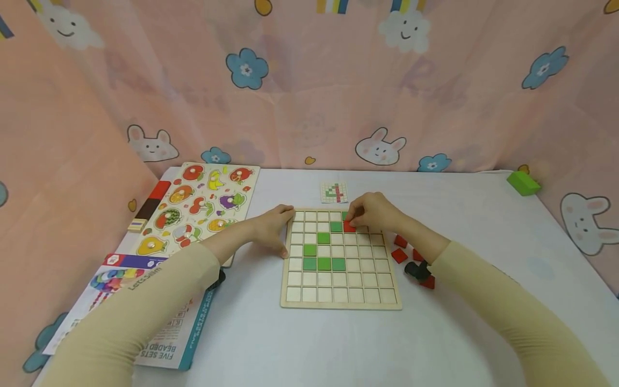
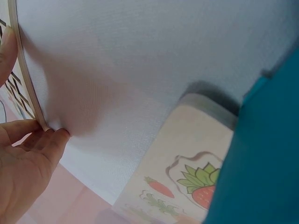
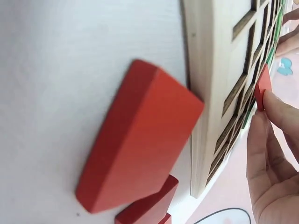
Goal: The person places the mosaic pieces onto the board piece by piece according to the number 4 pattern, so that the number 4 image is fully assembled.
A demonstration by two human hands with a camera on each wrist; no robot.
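Nearest to you, at lower left, a printed box [image 1: 176, 328] lies on the white cloth [image 1: 271, 344], partly covered by your left sleeve [image 1: 118, 317]. Beyond it, at centre, lies the wooden grid board [image 1: 354, 295]. Three green tiles [image 1: 324, 264] form a row on it; four more run diagonally from the row's left end towards the far side, the last partly hidden by your fingers. Right of the board, around and below your right wrist, loose red tiles [image 1: 399, 255] lie on the cloth. Your left hand [image 1: 271, 228], thumb and fingers spread wide, touches the board's left edge, with fingertips at the far corner. Your right hand [image 1: 374, 210] pinches a single red tile [image 1: 349, 226] between thumb and fingers, at the second row from the far side, just right of a green tile. The right wrist view shows this piece tilted; you cannot tell whether it touches its square. Left of the board lies a fruit puzzle [image 1: 220, 214]. Farther off are a small pattern card [image 1: 333, 192], a green block [image 1: 524, 183] at far right, and the pink curtain [image 1: 304, 91].
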